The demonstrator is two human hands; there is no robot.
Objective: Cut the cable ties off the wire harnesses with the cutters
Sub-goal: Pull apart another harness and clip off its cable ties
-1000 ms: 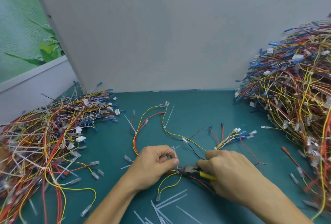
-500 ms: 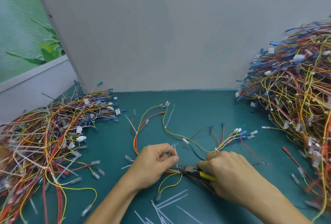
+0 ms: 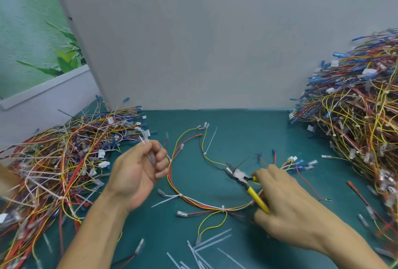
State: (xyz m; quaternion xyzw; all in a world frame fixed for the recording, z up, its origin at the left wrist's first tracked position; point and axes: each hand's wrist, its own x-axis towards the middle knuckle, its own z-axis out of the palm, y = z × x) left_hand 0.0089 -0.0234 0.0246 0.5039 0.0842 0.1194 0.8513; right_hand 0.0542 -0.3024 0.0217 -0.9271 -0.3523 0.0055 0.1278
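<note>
Yellow-handled steel cutters are gripped in the right hand, their nose at a thin wire of the red, yellow and orange wire harness spread on the teal counter. The raised left hand holds a pale plastic cable tie in curled fingers. Loose white tie strips lie nearer the person. A left heap of tangled harnesses and a taller right heap flank the work.

Your left hand is held up, palm towards you, fingers curled round a thin translucent cable tie; your right hand lies low, gripping yellow-handled steel cutters.
</note>
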